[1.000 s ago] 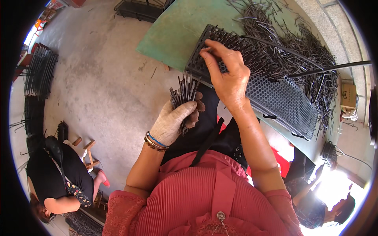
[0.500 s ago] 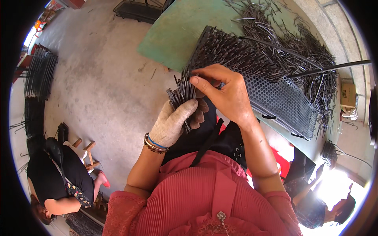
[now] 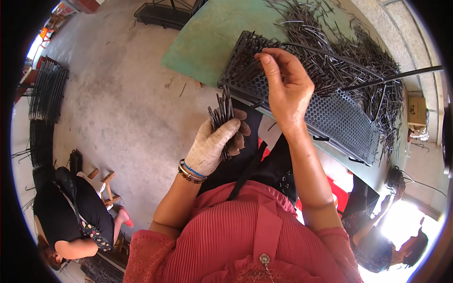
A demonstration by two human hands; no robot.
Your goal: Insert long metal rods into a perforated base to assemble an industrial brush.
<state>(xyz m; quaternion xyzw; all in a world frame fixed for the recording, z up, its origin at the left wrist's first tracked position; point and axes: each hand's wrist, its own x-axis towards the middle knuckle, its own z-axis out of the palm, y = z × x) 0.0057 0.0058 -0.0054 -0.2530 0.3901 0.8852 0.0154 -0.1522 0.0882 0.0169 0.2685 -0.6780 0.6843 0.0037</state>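
Note:
A bundle of thin black rods (image 3: 221,111) stands up out of my left hand (image 3: 212,141), which wears a pale glove with dark fingertips and is closed around it. My bare right hand (image 3: 291,92) is raised over the left end of a black perforated tray (image 3: 337,115), thumb and fingertips pinched together. Whatever is between those fingertips is too dark and blurred to make out. Many similar short rods (image 3: 321,85) stick up from the tray's holes, partly hidden behind my right hand.
The tray lies on a green table (image 3: 207,47), beside a large heap of loose black rods (image 3: 368,70). A long black bar (image 3: 396,79) crosses over the heap. One person (image 3: 80,207) sits at the lower left, another person (image 3: 377,240) at the lower right. Black racks (image 3: 49,89) stand along the left.
My right hand has left the bundle and moved up and to the right, over the tray. My left hand still grips the rods, slightly lower.

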